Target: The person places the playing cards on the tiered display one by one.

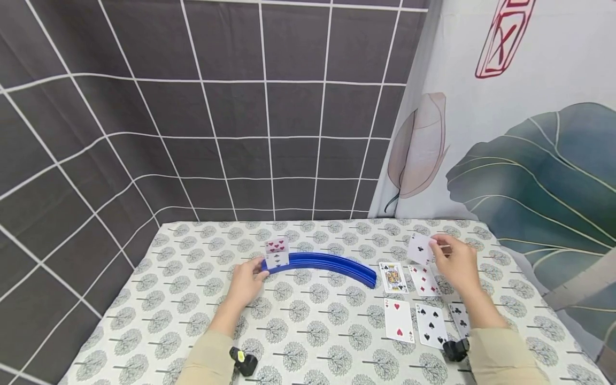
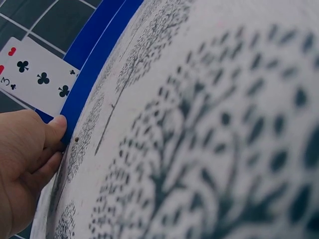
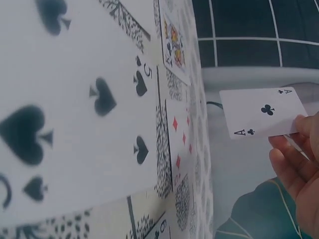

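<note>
My left hand pinches the left end of a blue curved card holder between thumb and fingers. Two cards stand in its slots at that end: a three of clubs in front, and a hearts card rising behind it. Over on the right, my right hand holds an ace of clubs by one edge, raised above the table. Below it lies a diamonds card, face up, beside a king.
Nearer the front lie a two of hearts, a five of spades and a clubs card partly covered by the right forearm. A tree-patterned cloth covers the table. Behind hangs a dark gridded curtain.
</note>
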{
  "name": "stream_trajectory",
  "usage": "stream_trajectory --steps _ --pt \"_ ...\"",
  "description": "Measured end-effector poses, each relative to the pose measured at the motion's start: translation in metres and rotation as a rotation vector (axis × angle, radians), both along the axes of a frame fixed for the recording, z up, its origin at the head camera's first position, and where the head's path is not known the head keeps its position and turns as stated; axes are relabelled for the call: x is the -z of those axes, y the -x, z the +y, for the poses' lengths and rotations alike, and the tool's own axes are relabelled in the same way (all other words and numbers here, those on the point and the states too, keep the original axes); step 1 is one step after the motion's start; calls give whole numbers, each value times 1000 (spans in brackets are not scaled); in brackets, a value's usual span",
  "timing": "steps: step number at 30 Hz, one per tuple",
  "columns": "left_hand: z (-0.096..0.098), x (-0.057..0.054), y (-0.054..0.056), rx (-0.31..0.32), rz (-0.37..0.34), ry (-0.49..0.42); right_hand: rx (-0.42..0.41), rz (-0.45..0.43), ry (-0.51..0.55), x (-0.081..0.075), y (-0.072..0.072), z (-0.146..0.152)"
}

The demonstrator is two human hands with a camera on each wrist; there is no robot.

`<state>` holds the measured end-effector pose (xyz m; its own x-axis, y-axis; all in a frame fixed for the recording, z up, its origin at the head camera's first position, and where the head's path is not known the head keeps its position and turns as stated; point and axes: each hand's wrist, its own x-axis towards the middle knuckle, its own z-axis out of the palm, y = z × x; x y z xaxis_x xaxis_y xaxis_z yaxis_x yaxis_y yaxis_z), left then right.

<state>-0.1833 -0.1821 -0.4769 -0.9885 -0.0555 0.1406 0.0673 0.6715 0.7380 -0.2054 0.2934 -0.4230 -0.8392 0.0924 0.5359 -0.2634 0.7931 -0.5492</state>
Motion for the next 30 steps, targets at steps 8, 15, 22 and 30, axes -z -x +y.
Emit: stream_trajectory --steps 8,15,22,30 --pt "0 -1 0 1 -1 -8 -28 29 5 3 7 -10" --pt "0 -3 -2 6 3 -13 -27 83 0 3 13 -21" --pt "0 -3 -1 5 0 -19 -38 43 24 -2 13 -31" --pt "0 -3 -1 5 -4 -29 -82 38 63 -3 17 -40"
